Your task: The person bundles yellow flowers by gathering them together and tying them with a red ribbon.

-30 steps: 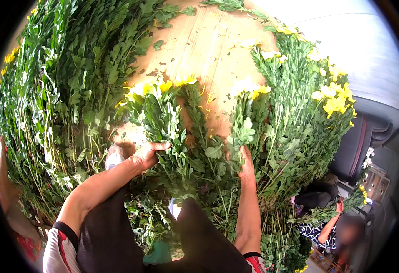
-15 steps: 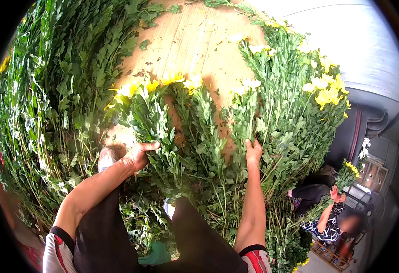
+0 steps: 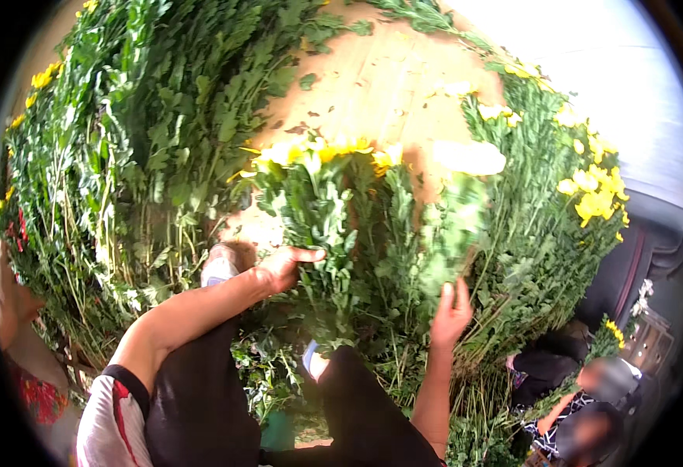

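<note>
The leafy bunch (image 3: 322,214) of yellow-headed stems stood near the middle of the view, over a tan surface (image 3: 372,86), its flower heads roughly level. The left hand (image 3: 279,270) had a partly closed grip on it: the thumb lay straight across the front, the fingers lost behind the leaves. To its right, a blurred flower stem (image 3: 454,226) with a washed-out bloom rose above the right hand (image 3: 453,314). Its fingers were bent upward at the foliage, but whether that grip was closed on the stem could not be told.

A hold this low seemed sound, as it kept the fingers off the petals; a light, even squeeze would probably have spared the leaves, and matching the heads in height called for a watchful eye.

Beyond lay a tall heap of stems (image 3: 178,117) on the left and a yellow-flowered pile (image 3: 544,202) on the right. No brand, label or writing could be read anywhere.
</note>
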Demonstrator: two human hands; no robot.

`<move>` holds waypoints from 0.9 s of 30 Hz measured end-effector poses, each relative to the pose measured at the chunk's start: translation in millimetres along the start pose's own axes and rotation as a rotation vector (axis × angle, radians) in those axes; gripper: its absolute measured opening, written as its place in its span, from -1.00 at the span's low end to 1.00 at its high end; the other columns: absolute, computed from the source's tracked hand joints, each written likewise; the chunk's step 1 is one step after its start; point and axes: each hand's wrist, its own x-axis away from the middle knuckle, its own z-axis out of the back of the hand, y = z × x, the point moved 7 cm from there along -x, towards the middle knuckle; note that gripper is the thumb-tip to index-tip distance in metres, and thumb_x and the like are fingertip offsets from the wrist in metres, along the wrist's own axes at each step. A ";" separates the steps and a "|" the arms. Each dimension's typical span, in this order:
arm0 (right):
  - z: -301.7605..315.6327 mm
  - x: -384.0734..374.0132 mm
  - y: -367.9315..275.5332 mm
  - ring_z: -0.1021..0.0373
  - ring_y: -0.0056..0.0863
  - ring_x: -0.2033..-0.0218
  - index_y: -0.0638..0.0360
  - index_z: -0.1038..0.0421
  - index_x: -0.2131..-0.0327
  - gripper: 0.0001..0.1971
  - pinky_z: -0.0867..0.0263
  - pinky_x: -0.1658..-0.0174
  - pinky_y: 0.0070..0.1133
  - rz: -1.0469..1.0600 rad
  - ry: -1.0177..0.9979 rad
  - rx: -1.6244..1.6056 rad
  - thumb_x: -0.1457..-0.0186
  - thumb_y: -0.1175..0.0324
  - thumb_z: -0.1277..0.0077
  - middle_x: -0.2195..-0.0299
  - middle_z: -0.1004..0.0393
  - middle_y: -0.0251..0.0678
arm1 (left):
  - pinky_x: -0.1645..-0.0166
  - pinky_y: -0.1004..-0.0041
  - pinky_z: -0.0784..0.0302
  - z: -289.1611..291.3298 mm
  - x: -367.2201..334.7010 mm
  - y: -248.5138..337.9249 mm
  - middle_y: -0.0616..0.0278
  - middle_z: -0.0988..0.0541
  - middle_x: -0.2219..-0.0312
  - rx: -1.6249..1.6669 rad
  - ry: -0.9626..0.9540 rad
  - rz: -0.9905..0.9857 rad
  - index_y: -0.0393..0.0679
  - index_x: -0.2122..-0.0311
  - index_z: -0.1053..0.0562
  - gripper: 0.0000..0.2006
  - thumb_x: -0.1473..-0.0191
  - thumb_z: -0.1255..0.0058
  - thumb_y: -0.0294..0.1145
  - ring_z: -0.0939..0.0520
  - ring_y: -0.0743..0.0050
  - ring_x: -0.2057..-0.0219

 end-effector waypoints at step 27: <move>-72.6 10.2 6.6 -0.35 -0.26 0.16 0.21 -0.36 0.11 -0.75 -0.30 0.06 -0.38 0.159 0.082 0.120 -0.12 0.43 -0.03 0.18 -0.37 -0.21 | -0.11 0.18 -0.39 16.6 20.5 0.8 0.19 -0.56 0.10 -0.008 -0.032 0.101 -0.18 0.04 -0.48 -0.47 0.16 -0.37 -0.25 -0.49 0.23 0.02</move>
